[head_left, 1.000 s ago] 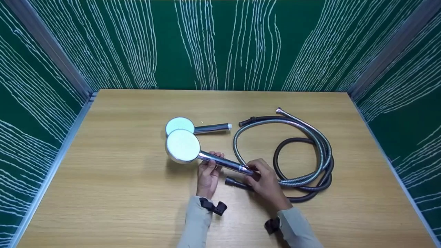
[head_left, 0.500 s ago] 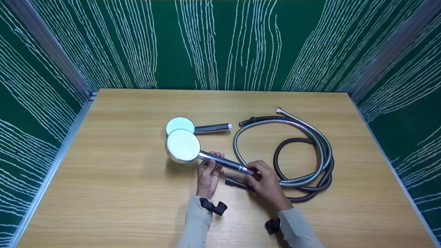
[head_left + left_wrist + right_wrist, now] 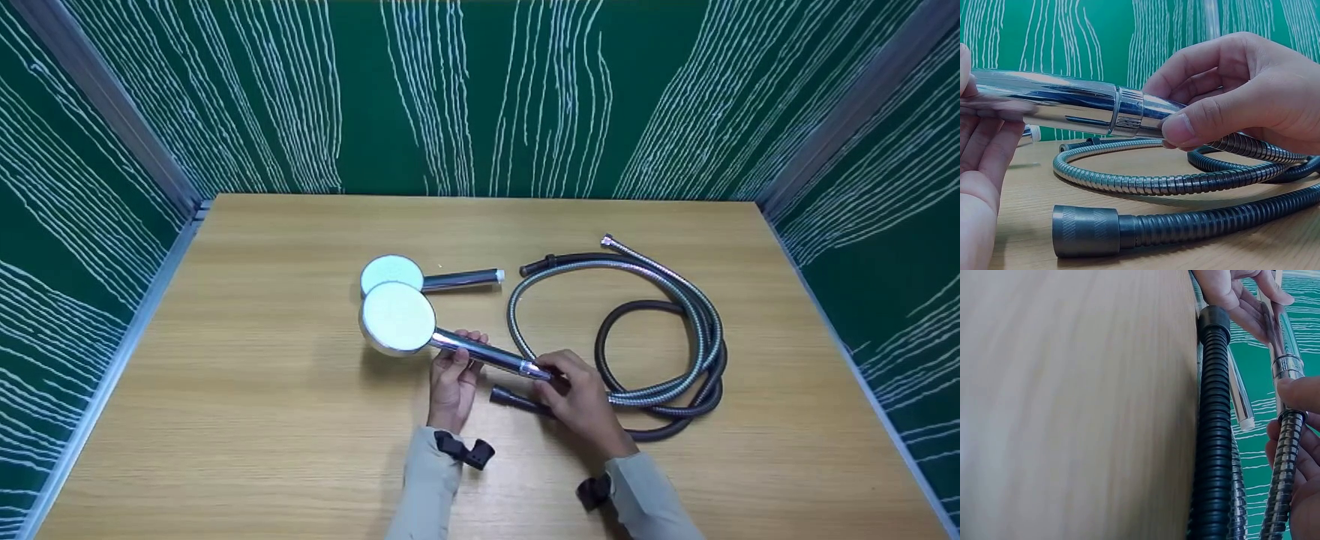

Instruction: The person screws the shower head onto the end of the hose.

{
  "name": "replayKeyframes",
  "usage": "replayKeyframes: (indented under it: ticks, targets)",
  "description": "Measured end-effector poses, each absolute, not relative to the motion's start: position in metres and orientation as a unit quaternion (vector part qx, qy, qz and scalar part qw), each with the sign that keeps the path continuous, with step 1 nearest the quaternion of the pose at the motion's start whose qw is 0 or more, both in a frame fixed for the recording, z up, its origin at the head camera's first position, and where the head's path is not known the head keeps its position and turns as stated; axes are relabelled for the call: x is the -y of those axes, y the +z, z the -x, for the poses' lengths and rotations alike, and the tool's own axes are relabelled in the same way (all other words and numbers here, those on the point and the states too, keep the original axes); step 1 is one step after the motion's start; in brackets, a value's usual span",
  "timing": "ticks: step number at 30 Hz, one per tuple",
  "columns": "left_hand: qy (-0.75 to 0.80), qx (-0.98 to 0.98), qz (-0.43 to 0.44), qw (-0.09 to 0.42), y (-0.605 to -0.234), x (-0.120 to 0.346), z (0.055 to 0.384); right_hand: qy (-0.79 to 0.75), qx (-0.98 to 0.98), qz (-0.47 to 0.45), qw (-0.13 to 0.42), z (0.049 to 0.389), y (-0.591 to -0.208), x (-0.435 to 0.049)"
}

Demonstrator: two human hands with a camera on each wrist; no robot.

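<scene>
My left hand (image 3: pixel 452 379) holds a chrome shower head by its handle (image 3: pixel 480 351), with the round white face (image 3: pixel 398 316) pointing up and left. At the handle's lower end, my right hand (image 3: pixel 581 401) pinches the smooth metal connector (image 3: pixel 1154 112) of a silver shower hose (image 3: pixel 1145 184) between thumb and fingers. The connector sits in line against the ribbed collar of the handle in the left wrist view. In the right wrist view, the silver hose (image 3: pixel 1282 486) runs down from the connector past my right fingers. The thread inside the joint is hidden.
A second shower head (image 3: pixel 461 280) lies behind the held one, its white threaded end to the right. A black hose (image 3: pixel 520 401) lies coiled with the silver hose on the right of the wooden table (image 3: pixel 247 420). Green patterned walls (image 3: pixel 480 97) enclose the table.
The fingers of my right hand have shifted very slightly at the connector. My left hand, the shower head and the hoses stay in place.
</scene>
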State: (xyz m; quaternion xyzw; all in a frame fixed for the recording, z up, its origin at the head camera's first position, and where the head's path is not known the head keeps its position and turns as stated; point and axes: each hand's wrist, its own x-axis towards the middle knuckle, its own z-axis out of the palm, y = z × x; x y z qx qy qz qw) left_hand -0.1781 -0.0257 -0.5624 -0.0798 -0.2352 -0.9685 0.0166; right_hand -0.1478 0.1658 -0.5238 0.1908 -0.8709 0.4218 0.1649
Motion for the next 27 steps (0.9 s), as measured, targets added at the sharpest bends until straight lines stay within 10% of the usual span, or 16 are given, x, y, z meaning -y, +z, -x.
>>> replayKeyframes:
  ticks: [27]
  targets:
    - [-0.967, 0.237, 0.094, 0.023, -0.5616, 0.0254, 0.1779, 0.420, 0.869, -0.193, 0.175, 0.1489, -0.5247, -0.1641]
